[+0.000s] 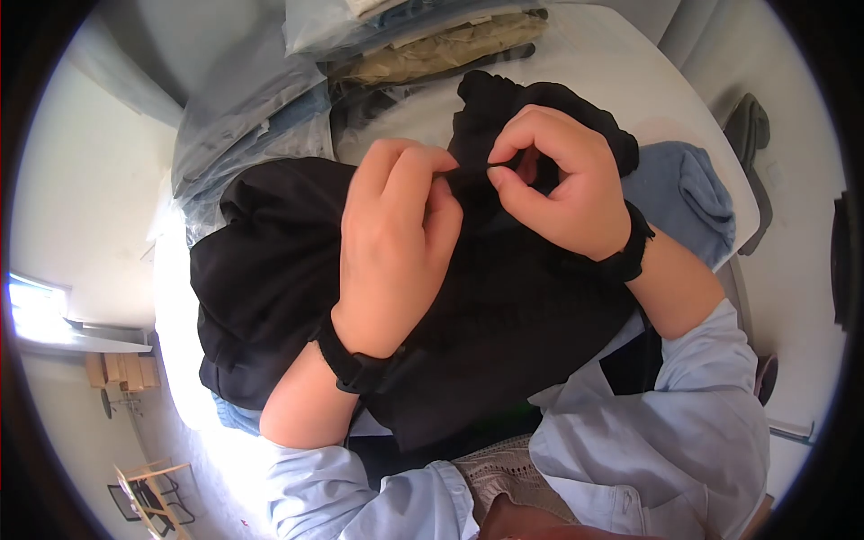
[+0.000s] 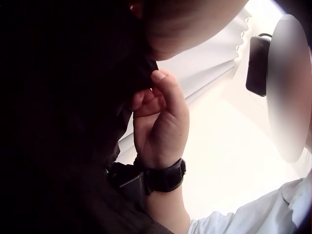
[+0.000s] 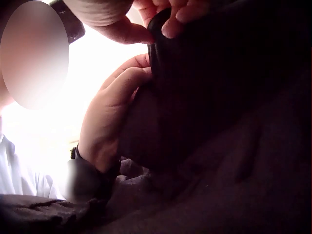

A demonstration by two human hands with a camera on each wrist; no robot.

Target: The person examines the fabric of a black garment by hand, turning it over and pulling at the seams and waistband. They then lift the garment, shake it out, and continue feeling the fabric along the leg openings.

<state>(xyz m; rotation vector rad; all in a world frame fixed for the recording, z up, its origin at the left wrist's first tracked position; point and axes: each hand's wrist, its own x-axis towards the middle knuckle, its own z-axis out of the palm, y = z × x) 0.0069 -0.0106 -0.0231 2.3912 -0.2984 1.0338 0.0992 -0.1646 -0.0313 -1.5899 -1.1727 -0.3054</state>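
Observation:
A black garment lies bunched on the white table in front of me. Both hands work a fold of it near its upper edge. My left hand has its fingers curled and pinches the cloth. Just to the right, my right hand pinches the same edge between thumb and forefinger. In the left wrist view the right hand grips the dark fabric. The right wrist view shows the left hand clutching the fabric. Each wrist wears a black strap.
Clear plastic bags of folded clothes are stacked at the back left, one holding a tan garment. A light blue garment lies to the right of the black one. A dark chair stands beyond the table's right edge.

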